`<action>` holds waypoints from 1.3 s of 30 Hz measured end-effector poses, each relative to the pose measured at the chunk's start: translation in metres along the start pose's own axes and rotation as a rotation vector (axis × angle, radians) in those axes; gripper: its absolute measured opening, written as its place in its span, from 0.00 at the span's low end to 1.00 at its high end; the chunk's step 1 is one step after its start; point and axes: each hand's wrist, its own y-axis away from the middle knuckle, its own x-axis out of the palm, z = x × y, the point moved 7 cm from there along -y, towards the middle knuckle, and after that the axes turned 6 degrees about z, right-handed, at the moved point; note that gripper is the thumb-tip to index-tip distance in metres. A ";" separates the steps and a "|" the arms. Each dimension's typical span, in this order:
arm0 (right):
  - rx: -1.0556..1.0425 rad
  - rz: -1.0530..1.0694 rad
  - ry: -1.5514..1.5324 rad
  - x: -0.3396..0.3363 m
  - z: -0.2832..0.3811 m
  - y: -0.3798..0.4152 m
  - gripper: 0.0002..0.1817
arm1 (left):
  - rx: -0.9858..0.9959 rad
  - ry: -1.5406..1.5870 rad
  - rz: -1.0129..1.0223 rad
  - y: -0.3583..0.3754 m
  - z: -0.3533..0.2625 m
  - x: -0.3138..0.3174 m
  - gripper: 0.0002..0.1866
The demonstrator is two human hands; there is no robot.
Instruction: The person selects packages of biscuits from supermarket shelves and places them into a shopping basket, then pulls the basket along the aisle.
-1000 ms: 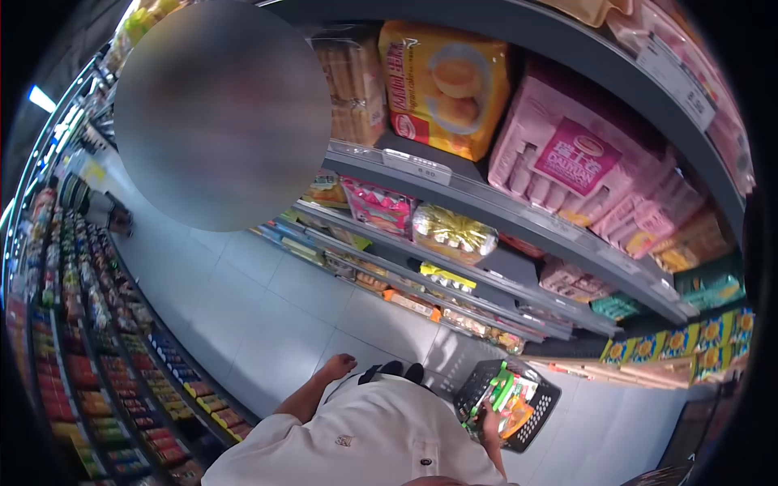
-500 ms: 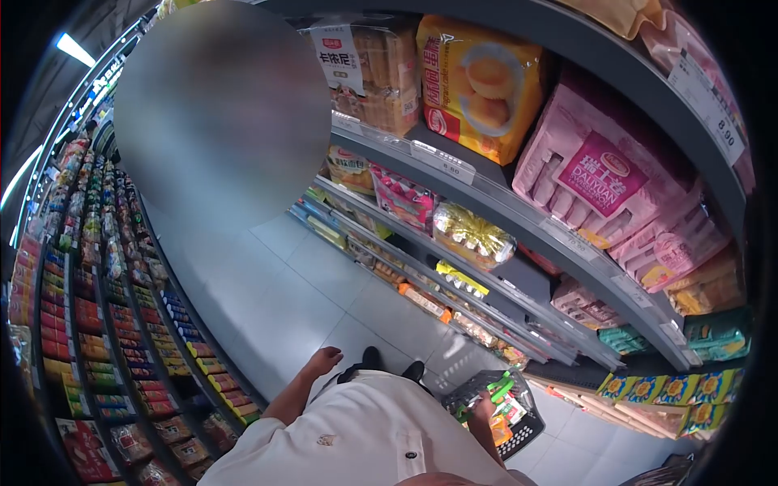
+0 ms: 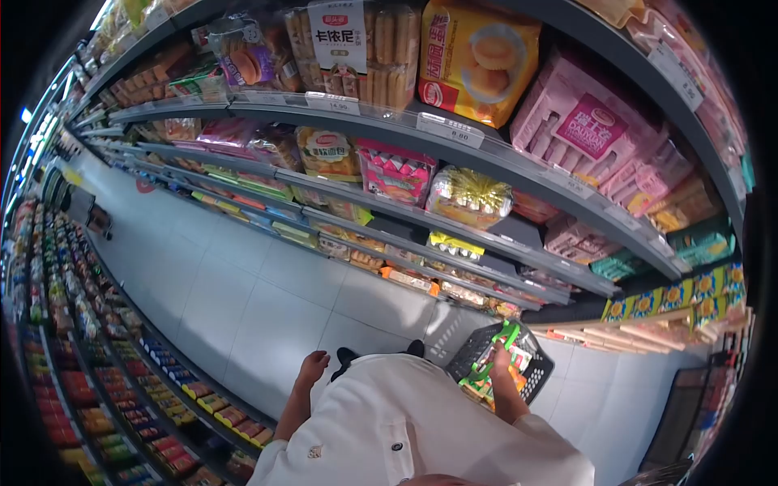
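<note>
My right hand (image 3: 501, 359) is closed round the green handle (image 3: 484, 372) of a dark shopping basket (image 3: 538, 384), low at the right of my body. Several colourful packs lie inside the basket. My left hand (image 3: 314, 364) hangs at my left side over the floor, touching nothing; its fingers look loosely curled and no object shows in it. Packaged cakes stand on the shelves ahead, among them a yellow pack (image 3: 478, 61) and a pink pack (image 3: 579, 125).
A long shelf unit (image 3: 377, 121) with price tags curves across the top and right. Another shelf row (image 3: 154, 389) of snack packs runs down the left. Grey tiled floor (image 3: 267, 300) lies between them. A dark figure stands far down the aisle at the left.
A large blurred area at the upper left is gone, and the shelves and aisle behind it show. My view has shifted; the basket appears higher, still in my right hand.
</note>
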 end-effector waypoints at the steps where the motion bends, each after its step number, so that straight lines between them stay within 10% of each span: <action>1: -0.030 -0.005 0.030 0.005 0.002 0.014 0.14 | 0.008 -0.006 0.026 0.002 0.008 -0.009 0.25; 23: -0.184 -0.009 0.622 0.227 -0.122 0.157 0.21 | -0.268 0.433 -0.158 0.102 0.271 -0.238 0.20; 37: -0.086 -0.156 0.803 0.367 -0.162 0.150 0.21 | -0.046 0.487 -0.362 0.111 0.293 -0.272 0.21; 39: -0.061 -0.216 0.783 0.381 -0.164 0.140 0.24 | -0.271 0.497 -0.380 0.107 0.307 -0.289 0.21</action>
